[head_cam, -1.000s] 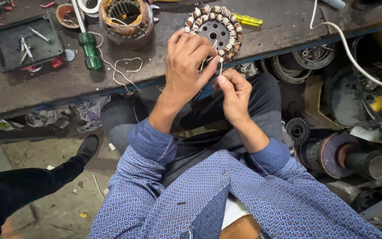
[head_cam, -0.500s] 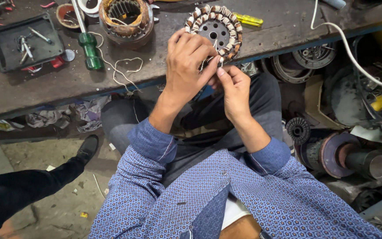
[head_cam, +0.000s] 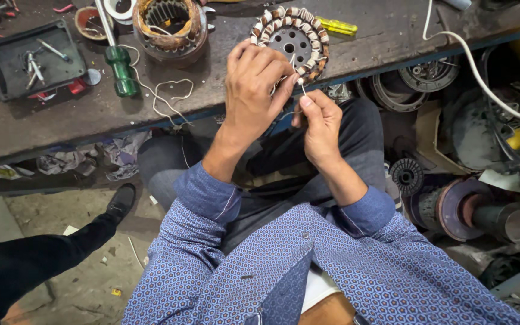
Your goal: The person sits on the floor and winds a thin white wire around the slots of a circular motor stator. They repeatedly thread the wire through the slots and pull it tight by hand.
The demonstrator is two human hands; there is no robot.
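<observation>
So the stator (head_cam: 290,41), a round one ringed with copper coils, is sat at the near edge of the bench (head_cam: 61,126). It's gripped at its near rim by the left hand (head_cam: 254,90), fingers curled over the coils. A thin wire (head_cam: 301,88) is pinched between thumb and fingertips of the right hand (head_cam: 320,123), just beside the stator. A bigger winding (head_cam: 166,24), a green screwdriver (head_cam: 118,69) and a black tray (head_cam: 31,60) are laid further left.

Two stators (head_cam: 290,42) (head_cam: 166,24), maybe two screwdrivers (head_cam: 115,54) (head_cam: 337,26).
</observation>
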